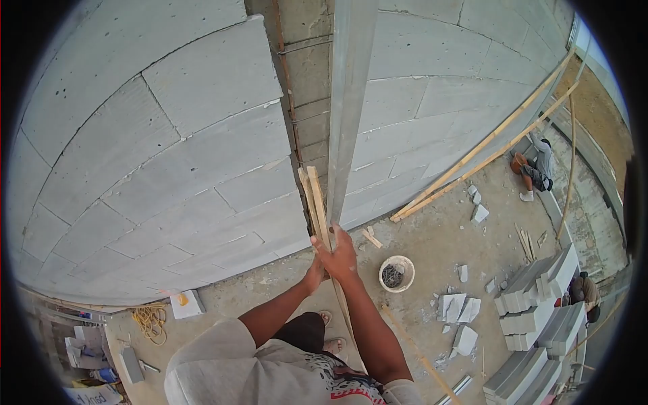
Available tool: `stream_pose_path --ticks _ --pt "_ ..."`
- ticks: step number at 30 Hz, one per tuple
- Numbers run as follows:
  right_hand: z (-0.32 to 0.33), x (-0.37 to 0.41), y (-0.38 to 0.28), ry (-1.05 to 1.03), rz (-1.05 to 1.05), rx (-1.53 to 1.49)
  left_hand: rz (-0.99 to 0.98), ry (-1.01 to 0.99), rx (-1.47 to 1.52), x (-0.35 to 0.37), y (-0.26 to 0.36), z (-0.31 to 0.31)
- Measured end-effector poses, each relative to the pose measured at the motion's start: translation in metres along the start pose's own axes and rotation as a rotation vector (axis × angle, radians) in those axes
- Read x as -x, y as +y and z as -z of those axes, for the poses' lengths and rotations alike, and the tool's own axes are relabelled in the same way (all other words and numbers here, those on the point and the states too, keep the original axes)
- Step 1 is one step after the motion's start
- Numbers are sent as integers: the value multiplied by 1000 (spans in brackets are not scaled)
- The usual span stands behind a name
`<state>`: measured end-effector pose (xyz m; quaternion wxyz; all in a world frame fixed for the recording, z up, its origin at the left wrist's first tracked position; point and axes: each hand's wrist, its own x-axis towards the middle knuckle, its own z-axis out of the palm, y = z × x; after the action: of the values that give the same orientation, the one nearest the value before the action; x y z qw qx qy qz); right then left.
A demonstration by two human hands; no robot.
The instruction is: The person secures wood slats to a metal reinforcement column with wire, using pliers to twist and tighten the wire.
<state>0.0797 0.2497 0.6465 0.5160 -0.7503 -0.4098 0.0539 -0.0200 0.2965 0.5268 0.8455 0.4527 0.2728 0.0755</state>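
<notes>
Both hands are together near the lower end of the wall gap. My right hand [339, 256] is closed round narrow wooden strips [316, 196], whose upper ends point into the gap. My left hand [312, 275] is against the strips just below and left of it; its fingers are largely hidden. A tall metal profile [351, 101] stands upright right beside the strips. Behind it the gap shows a concrete column [310, 81] with a rusty rod and thin wires. Grey block walls rise on the left [202, 148] and on the right [398, 108].
A white bucket [397, 274] with dark contents stands right of my hands. Broken blocks [462, 307], stacked blocks [536, 290] and long timbers [486, 145] lie right. Two people [540, 165] are at the far right. Yellow rope [150, 322] lies lower left.
</notes>
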Motion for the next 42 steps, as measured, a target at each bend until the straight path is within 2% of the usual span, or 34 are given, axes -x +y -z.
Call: stream_pose_path --ticks 3,5,9,11,13,15,16,17,18,19,21,22,23,25,27,29,32,34,35,37,42 --pt "-7 -15 -13 -65 -101 -20 4 25 -20 5 8 -18" --pt "-8 -18 -11 44 -134 45 16 31 -26 3 15 -24" --pt "6 -16 -9 107 -75 90 -16 -46 -32 -4 31 -3" --pt "9 -15 -8 74 -41 47 -260 60 -179 -16 72 16" --pt "11 -7 -8 101 -78 84 -491 15 -277 -36 133 24" --pt "6 -9 -11 137 -118 111 -602 -160 -339 -53 196 24" --pt "2 -7 -15 145 -167 45 -566 -202 -347 -62 218 28" --pt "0 -6 -18 154 -204 -19 -571 -328 -478 -72 237 31" --pt "1 -8 -26 134 -357 -79 -590 -455 -606 -82 251 31" --pt "7 -14 -36 172 -373 -73 -580 -496 -611 -89 262 30" --pt "15 -25 -51 112 -383 -89 -562 -719 -718 -99 273 28" --pt "9 -29 -55 170 -324 -135 -606 -805 -745 -105 272 30" --pt "5 -28 -58 206 -354 -134 -579 -847 -746 -106 270 30" --pt "1 -28 -59 72 -328 156 -742 -826 -807 -105 276 24" --pt "-5 -26 -59 129 -454 90 -680 -897 -792 -131 247 45" --pt "-11 -23 -53 168 -352 226 -621 -962 -775 -134 244 44" --pt "-17 -24 -62 260 -387 232 -582 -980 -699 -122 260 25" --pt "-18 -25 -60 279 -404 249 -731 -914 -693 -129 252 29" --pt "-22 -23 -55 290 -390 281 -728 -924 -689 -130 247 32" --pt "-27 -19 -54 306 -390 310 -567 -903 -576 -111 261 21" --pt "-26 -19 -66 322 -384 277 -392 -1033 -473 -128 253 30"
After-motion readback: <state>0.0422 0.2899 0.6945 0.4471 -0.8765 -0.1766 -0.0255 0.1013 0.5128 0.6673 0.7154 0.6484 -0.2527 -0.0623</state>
